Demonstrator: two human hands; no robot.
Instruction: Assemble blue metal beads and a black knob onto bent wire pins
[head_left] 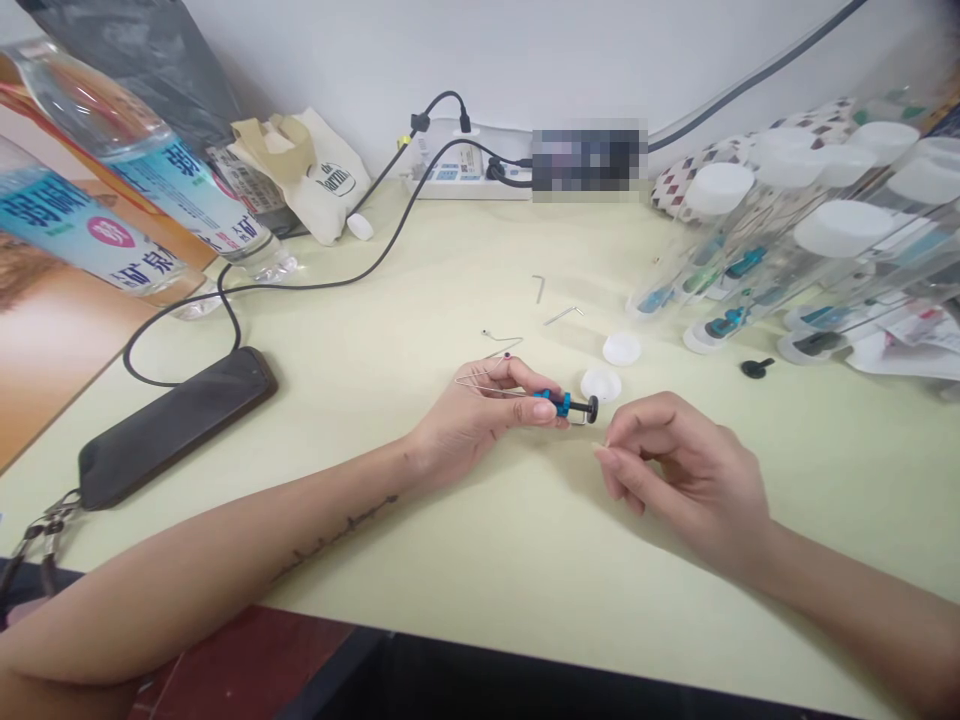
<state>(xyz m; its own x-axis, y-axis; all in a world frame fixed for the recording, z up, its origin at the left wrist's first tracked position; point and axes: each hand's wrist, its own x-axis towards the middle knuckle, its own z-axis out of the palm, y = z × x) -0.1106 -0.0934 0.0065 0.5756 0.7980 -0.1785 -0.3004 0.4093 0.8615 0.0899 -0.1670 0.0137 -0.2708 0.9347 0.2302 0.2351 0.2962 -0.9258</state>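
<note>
My left hand [499, 408] is closed around a small blue metal fitting [561, 403] with a black shaft and round black knob pointing right. A thin bent wire [510, 345] with small dark ends runs above and behind that hand; I cannot tell how it joins the fitting. To the right of the knob, my right hand [686, 480] hovers apart from it, thumb and index finger pinched together. Whatever sits between those fingertips is too small to make out. Two white round caps [601, 384] lie just behind the fitting.
Two small hex keys [538, 288] and a black knob piece [756, 368] lie on the table. Clear tubes with white caps [718, 188], holding blue parts, stand at right. A phone [176, 425], cable [322, 286], water bottles [165, 170] and cloth pouch [326, 180] are at left.
</note>
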